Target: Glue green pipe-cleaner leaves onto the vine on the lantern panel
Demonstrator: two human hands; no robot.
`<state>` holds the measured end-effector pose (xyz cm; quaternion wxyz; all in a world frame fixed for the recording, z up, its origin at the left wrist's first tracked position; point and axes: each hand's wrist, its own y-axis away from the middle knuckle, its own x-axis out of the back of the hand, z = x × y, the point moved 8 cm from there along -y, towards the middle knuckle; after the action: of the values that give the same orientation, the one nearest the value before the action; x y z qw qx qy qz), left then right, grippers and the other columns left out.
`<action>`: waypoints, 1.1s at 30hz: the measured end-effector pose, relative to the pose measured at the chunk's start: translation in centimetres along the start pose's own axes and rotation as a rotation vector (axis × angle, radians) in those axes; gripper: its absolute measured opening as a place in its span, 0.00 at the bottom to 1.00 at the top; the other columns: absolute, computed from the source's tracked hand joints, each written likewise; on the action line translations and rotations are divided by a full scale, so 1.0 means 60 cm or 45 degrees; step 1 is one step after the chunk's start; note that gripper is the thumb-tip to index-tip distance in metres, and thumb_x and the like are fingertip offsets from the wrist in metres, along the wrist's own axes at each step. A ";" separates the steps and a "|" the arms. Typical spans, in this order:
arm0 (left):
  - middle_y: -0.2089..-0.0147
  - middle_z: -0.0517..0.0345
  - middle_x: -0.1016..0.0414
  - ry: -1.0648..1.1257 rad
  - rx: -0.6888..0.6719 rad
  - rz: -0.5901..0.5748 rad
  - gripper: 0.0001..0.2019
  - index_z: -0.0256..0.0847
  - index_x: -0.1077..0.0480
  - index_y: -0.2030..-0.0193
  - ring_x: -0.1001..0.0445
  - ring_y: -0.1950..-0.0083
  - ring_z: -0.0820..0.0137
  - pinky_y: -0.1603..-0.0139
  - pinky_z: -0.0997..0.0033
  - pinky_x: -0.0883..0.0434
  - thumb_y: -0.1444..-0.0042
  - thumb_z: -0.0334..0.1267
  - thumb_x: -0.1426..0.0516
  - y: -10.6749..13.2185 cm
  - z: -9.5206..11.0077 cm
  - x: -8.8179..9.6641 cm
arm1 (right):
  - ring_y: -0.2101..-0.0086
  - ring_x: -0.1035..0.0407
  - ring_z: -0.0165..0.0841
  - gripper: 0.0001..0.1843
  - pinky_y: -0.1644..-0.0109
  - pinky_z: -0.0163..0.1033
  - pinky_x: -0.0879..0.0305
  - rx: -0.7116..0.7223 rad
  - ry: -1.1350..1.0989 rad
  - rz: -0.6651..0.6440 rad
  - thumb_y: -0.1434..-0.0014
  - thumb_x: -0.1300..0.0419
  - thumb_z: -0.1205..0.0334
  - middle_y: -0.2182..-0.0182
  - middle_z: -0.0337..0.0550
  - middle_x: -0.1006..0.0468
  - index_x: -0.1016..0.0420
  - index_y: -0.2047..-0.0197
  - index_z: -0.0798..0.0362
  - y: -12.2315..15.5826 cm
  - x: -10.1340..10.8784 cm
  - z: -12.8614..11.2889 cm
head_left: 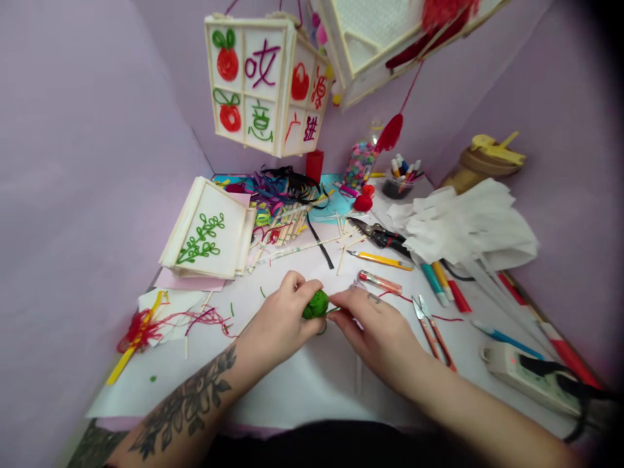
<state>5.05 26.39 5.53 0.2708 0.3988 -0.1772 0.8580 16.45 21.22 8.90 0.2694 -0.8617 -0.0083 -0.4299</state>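
My left hand (pixel 283 318) is closed around a small green coil of cord (pixel 316 304), held just above the white table sheet (pixel 302 383). My right hand (pixel 370 325) pinches the loose green end that leaves the coil on its right side. Both hands meet at the middle of the table. Small red-handled snips (pixel 431 328) lie just right of my right hand. A stack of white framed panels (pixel 207 231), the top one bearing a green vine pattern, sits to the far left.
A paper lantern (pixel 266 84) with red and green figures hangs above the back. Sticks and coloured strips (pixel 283 208) are piled behind. Pliers (pixel 380 234), pens (pixel 441 283), crumpled white tissue (pixel 468 224), a power strip (pixel 526 374) lie right; red thread (pixel 141 328) lies left.
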 end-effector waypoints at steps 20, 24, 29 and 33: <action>0.48 0.48 0.25 0.337 -0.322 -0.040 0.13 0.41 0.36 0.45 0.30 0.41 0.63 0.38 0.56 0.34 0.36 0.36 0.47 0.002 0.023 -0.025 | 0.69 0.29 0.30 0.08 0.67 0.33 0.33 -0.053 -0.157 0.088 0.37 0.48 0.74 0.71 0.39 0.25 0.35 0.64 0.50 -0.003 0.019 0.026; 0.65 0.58 0.24 0.428 -0.272 0.015 0.09 0.41 0.30 0.61 0.25 0.58 0.70 0.38 0.58 0.35 0.34 0.33 0.51 -0.005 0.007 -0.010 | 0.70 0.31 0.30 0.06 0.66 0.34 0.35 -0.141 -0.055 0.192 0.36 0.47 0.70 0.72 0.38 0.27 0.35 0.65 0.50 0.000 0.054 0.046; 0.64 0.54 0.23 0.094 -0.171 0.286 0.08 0.40 0.28 0.60 0.25 0.60 0.68 0.57 0.68 0.29 0.35 0.35 0.49 -0.009 -0.030 0.032 | 0.70 0.29 0.32 0.05 0.67 0.35 0.35 -0.369 0.125 0.255 0.37 0.45 0.66 0.71 0.41 0.24 0.32 0.66 0.51 0.004 0.084 0.094; 0.64 0.54 0.23 0.046 -0.137 0.343 0.08 0.38 0.28 0.62 0.25 0.62 0.69 0.59 0.71 0.30 0.36 0.34 0.48 -0.010 -0.041 0.040 | 0.72 0.28 0.33 0.11 0.68 0.37 0.33 -0.615 0.126 0.086 0.38 0.44 0.60 0.64 0.46 0.19 0.29 0.53 0.53 0.034 0.100 0.160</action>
<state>2.68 28.90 5.91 0.1774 0.3409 -0.2698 0.8829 27.77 22.69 7.77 0.0698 -0.8788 0.1368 -0.4518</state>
